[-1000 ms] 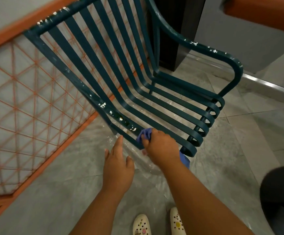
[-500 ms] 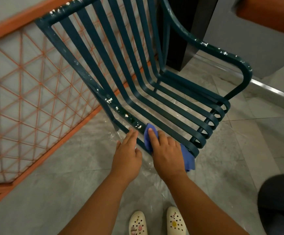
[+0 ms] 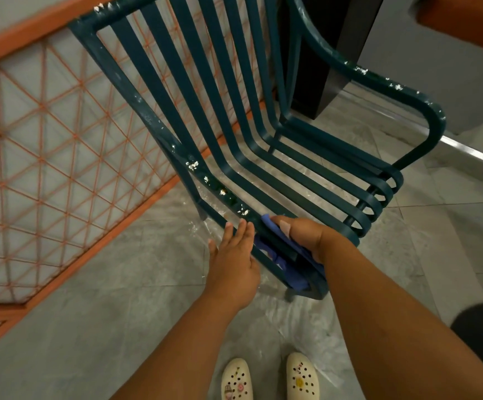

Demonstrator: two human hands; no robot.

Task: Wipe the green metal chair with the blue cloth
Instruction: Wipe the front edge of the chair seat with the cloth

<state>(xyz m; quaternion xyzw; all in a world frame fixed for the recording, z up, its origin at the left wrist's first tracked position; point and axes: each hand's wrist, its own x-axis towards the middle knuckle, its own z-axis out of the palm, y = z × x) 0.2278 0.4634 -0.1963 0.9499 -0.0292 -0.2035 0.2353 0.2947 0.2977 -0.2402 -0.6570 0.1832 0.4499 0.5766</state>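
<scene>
At the near front corner of the green metal chair [image 3: 234,116], your right hand [image 3: 306,235] grips the blue cloth [image 3: 298,277] around the outermost seat slat, while your left hand [image 3: 231,261] rests beside it with fingers straight and together against the side rail. Step in hand, by judgement: wiping that front edge. Next item: draw the cloth up the rail toward the white paint flecks [image 3: 223,192] just above your left fingers.

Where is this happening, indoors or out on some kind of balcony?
Probably a balcony, landing or covered terrace, though I can't be sure. An orange railing with a lattice grille runs along one side, the floor is grey stone tile, and the chair is slatted metal, the outdoor kind.
</scene>
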